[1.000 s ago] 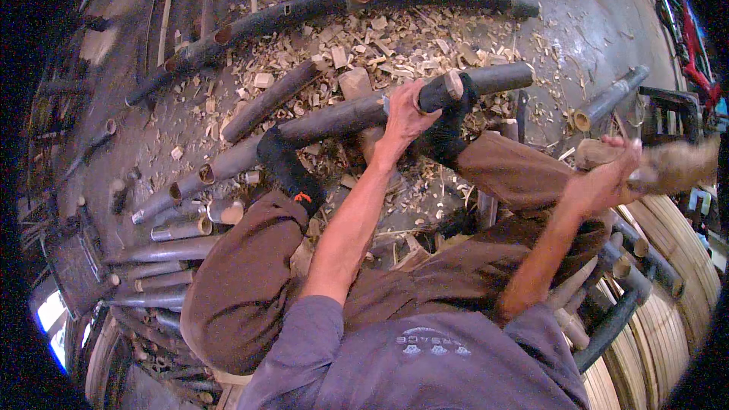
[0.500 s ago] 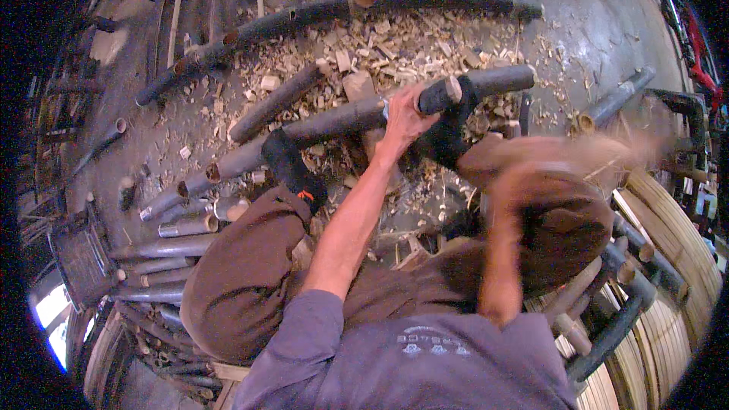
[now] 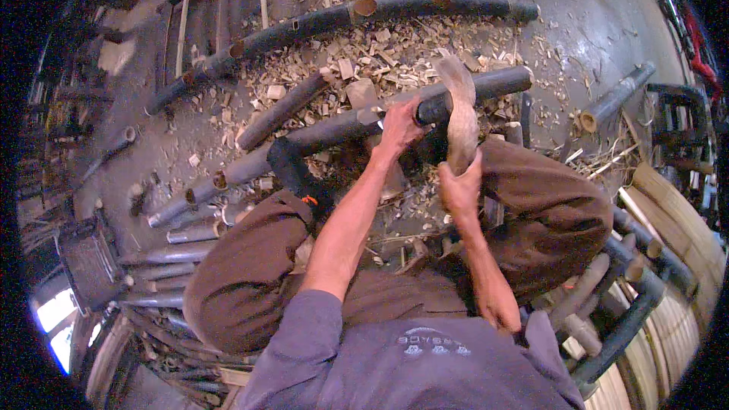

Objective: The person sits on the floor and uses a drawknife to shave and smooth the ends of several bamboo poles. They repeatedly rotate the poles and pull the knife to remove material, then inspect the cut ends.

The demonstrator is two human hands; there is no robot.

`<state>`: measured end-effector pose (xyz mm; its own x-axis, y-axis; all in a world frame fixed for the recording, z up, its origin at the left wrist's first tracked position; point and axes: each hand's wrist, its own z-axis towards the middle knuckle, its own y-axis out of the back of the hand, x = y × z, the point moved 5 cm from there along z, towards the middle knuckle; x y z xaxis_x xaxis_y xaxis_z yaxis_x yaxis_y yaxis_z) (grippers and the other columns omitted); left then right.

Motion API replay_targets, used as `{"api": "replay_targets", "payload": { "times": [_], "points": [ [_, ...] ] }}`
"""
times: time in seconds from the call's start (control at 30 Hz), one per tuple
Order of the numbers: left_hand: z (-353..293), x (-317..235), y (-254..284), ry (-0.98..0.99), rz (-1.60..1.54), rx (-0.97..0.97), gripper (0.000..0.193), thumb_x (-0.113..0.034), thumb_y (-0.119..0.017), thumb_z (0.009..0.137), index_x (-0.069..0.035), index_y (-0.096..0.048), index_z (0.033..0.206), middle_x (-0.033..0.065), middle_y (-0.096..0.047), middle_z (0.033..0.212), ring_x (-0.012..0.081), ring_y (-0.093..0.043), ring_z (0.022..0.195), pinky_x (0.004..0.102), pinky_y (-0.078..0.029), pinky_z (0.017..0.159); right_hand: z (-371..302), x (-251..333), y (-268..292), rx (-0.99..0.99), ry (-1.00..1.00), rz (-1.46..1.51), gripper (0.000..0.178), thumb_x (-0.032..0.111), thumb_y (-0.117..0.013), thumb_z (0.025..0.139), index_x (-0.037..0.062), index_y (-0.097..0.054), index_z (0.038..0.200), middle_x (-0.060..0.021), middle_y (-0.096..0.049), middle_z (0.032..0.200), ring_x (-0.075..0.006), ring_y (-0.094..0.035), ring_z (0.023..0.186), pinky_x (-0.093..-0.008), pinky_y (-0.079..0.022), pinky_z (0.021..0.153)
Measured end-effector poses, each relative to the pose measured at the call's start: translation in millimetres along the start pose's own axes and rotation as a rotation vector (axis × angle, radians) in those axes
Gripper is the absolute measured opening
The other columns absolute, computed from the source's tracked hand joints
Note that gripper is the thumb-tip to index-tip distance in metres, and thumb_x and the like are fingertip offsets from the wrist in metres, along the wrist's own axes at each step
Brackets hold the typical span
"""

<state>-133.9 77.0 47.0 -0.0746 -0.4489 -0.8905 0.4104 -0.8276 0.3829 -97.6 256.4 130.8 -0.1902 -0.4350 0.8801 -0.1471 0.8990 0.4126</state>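
My left hand (image 3: 402, 127) is wrapped round a chisel (image 3: 434, 111) with a dark handle. Its metal blade shows left of my fingers, lying close against a long dark bamboo pole (image 3: 497, 85). In my right hand (image 3: 462, 188) is a curved wooden club (image 3: 463, 118), gripped by its lower end. The club's upper part is at the end of the chisel handle and hides that end. The pole runs slantwise across in front of my legs and has holes toward its left end. My dark-covered feet are beside the pole, one on each side of my left hand.
Wood chips (image 3: 395, 53) cover the floor beyond the pole. A second holed pole (image 3: 319, 23) lies farther off, and a short dark pole (image 3: 285, 108) between. More bamboo lengths (image 3: 171, 252) are at the left; pale strips (image 3: 668, 220) and a pole (image 3: 619, 99) are at the right.
My right hand and the club have swung from the right, where they were blurred, in to the chisel handle. My left hand has shifted slightly left and down, still holding the chisel.
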Motion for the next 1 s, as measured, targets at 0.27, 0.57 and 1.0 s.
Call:
{"api": "replay_targets", "payload": {
  "times": [0.27, 0.57, 1.0],
  "points": [
    [4, -36, 173, 0.277, -0.547, -0.567, 0.033, -0.009, -0.072, 0.075, -0.002, -0.059, 0.104, 0.0029, -0.062, 0.096, 0.0138, -0.058, 0.08, 0.0251, -0.047, 0.075, 11, 17, 5, 0.061, 0.004, -0.004, 0.064, 0.012, -0.065, 0.073, -0.0013, -0.038, 0.129, -0.0182, -0.055, 0.113, -0.0275, -0.054, 0.104, -0.0357, -0.041, 0.093],
    [-77, -2, 174, 0.508, -0.847, -0.653, 0.029, -0.006, -0.067, 0.078, -0.005, -0.049, 0.101, 0.0094, -0.063, 0.088, 0.0243, -0.064, 0.081, 0.039, -0.048, 0.081, -19, 91, -22, 0.135, 0.388, -0.099, 0.07, 0.011, -0.07, 0.073, 0.0046, -0.035, 0.134, -0.0228, -0.057, 0.115, -0.0339, -0.058, 0.106, -0.0401, -0.045, 0.09],
    [-88, 13, 144, 0.46, -0.91, -0.657, 0.025, -0.003, -0.065, 0.076, -0.006, -0.049, 0.095, 0.0097, -0.065, 0.081, 0.0232, -0.065, 0.08, 0.0368, -0.049, 0.077, -27, 139, -30, 0.153, 0.684, -0.184, 0.075, 0.012, -0.069, 0.073, 0.0056, -0.03, 0.137, -0.0266, -0.06, 0.104, -0.0413, -0.06, 0.096, -0.044, -0.048, 0.082]
  ]
}}
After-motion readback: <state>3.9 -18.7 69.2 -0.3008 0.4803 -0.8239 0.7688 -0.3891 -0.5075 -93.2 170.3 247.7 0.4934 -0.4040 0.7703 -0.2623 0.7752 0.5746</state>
